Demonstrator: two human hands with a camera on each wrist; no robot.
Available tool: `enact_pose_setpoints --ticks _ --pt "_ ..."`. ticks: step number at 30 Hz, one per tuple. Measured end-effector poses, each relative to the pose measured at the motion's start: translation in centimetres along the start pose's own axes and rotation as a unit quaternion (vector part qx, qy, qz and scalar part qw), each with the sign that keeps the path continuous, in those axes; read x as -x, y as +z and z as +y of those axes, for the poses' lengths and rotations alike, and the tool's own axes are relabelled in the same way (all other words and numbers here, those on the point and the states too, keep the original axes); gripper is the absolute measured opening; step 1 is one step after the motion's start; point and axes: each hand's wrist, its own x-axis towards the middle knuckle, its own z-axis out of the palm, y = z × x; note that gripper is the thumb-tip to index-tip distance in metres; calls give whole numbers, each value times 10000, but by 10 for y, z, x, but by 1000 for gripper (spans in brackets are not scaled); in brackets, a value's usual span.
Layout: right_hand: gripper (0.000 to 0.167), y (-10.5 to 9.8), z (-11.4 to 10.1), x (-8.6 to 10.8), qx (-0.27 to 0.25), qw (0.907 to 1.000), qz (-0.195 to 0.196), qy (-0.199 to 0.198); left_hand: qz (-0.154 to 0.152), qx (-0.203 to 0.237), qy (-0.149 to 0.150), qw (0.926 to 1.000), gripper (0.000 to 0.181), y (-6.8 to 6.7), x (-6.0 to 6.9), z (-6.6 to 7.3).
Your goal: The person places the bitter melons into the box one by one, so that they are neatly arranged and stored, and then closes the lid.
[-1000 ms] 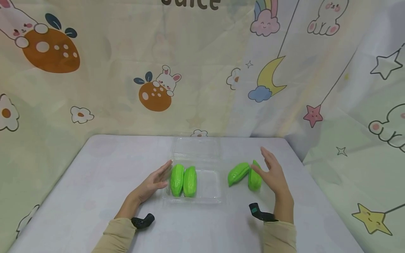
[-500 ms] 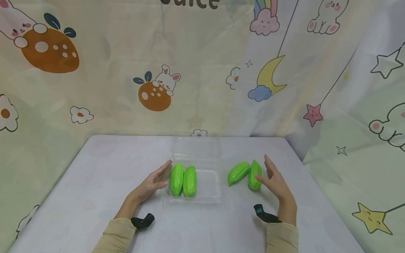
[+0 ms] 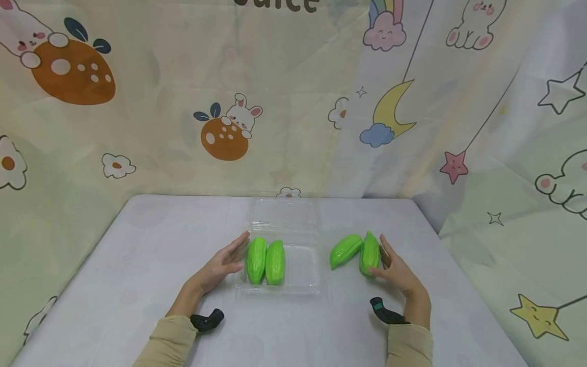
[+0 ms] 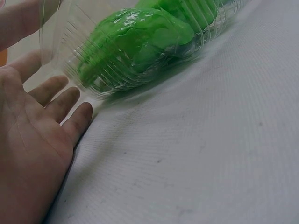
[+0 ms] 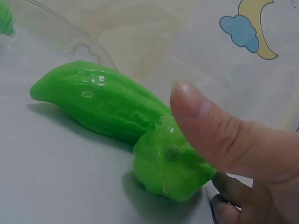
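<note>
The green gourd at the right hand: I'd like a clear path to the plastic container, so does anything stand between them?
Yes: the other loose gourd lies just left of that gourd, between it and the container, whose side wall also stands there. The lid is folded open at the far side, out of the way.

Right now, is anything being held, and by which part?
The left hand holds nothing, open beside the clear container. The right hand straddles the near end of the rightmost green vegetable; whether it grips is unclear.
</note>
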Motion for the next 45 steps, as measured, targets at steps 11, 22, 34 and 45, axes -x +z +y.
enact_pose_setpoints --ticks 11,22,34,45 --pt "120 2 -3 0 138 9997 -172 -82 -26 36 -21 10000 79 0 0 0" --pt "126 3 -2 -2 443 9988 -227 20 -33 49 -35 10000 79 -1 -1 0" --pt "127 3 -5 -5 705 9973 -198 -2 -43 49 -26 10000 79 0 0 2" --pt "124 3 -6 -4 739 9971 -185 -31 -17 62 -64 10000 80 0 -1 1"
